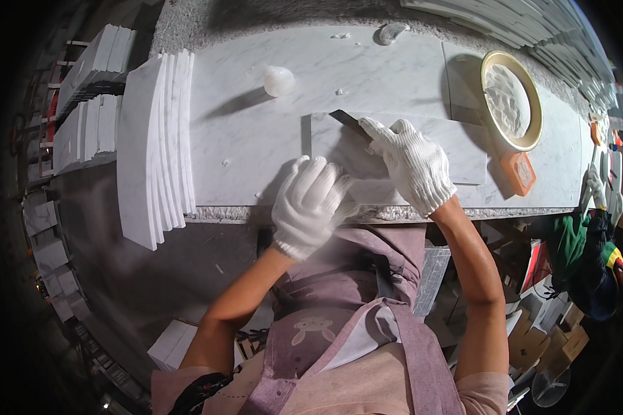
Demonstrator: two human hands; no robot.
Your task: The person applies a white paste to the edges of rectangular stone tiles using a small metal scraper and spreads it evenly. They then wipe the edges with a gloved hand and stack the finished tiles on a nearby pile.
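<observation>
Two hands in white knitted gloves work over a flat, rectangular, white-and-grey marble-patterned tile (460, 149) lying on the pale stone-topped table (235, 162), close to its near edge. The right hand (412, 166) has its fingers clamped on a thin, dark, flat blade (348, 122), whose free end reaches past the tile's far edge on the left. The left hand (307, 207) is by the tile's near left corner, its fingers curled and held near one another; whether they grip or press on the tile, I cannot tell.

The tile looks stiff and fairly heavy for its thickness, probably smooth enough to slide under knitted gloves, and brittle at corners and edges. It is best held by opposite long edges, near the middle, with the palms supporting it from below when raised. The blade looks light and thin, safest taken by its flat faces.

Right of the tile sit a round, cream-rimmed bowl (537, 104) and a small orange box (509, 169); beyond its left end stands a rounded, translucent white lump (279, 81).
</observation>
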